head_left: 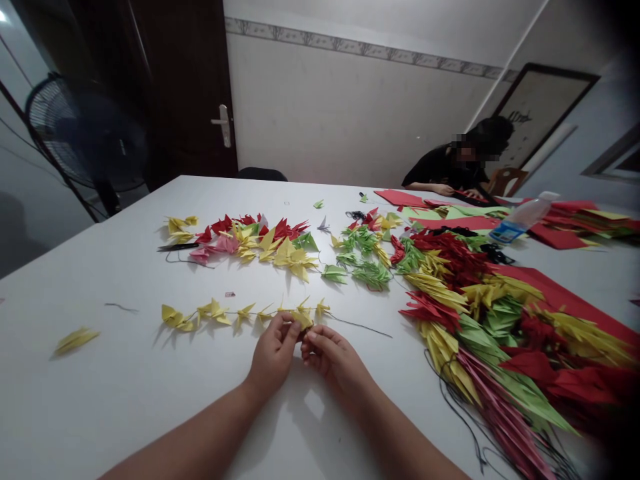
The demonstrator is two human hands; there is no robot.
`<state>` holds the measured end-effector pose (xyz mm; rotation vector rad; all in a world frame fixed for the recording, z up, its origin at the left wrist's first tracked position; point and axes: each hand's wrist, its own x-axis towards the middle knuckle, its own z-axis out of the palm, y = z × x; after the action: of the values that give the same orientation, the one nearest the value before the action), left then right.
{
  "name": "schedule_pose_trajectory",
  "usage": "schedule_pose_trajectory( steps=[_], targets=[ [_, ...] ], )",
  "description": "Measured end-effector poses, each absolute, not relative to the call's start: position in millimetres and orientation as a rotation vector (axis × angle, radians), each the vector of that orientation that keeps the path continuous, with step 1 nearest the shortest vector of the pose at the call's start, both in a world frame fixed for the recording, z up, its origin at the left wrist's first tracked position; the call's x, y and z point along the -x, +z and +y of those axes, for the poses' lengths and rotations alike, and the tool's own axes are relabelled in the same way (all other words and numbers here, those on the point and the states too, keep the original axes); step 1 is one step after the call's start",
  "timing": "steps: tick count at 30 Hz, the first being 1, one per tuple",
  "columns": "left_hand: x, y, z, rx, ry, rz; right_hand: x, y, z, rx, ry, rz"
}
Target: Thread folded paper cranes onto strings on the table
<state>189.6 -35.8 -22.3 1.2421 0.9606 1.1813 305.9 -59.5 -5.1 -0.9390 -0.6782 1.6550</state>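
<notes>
My left hand [276, 350] is closed, thumb and fingers pinching a yellow folded paper crane [303, 319]. Close against it, my right hand [333, 360] has its thumb and fingertips pressed together at the crane's lower edge; what lies between those fingertips is too small to make out. Just beyond both hands runs a row of yellow paper cranes [215, 312] along a dark string [360, 325], whose loose end trails to the right. A single flat-folded yellow crane [77, 340] lies apart at the far left.
Folded cranes in red, yellow and green [280, 247] spread across the white table [150, 400]. A large heap of flat-folded cranes [450, 280] lies right, with black cords [450, 387]. Scissors [179, 247], a plastic bottle [523, 219] and a seated person [450, 163] are farther off.
</notes>
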Motion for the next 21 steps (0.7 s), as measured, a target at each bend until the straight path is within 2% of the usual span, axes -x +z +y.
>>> schedule_pose_trajectory(
  steps=[21],
  targets=[
    [-193, -12, -40, -1.166, 1.15, 0.776, -309, -6, -59, 0.901, 1.705, -0.64]
  ],
)
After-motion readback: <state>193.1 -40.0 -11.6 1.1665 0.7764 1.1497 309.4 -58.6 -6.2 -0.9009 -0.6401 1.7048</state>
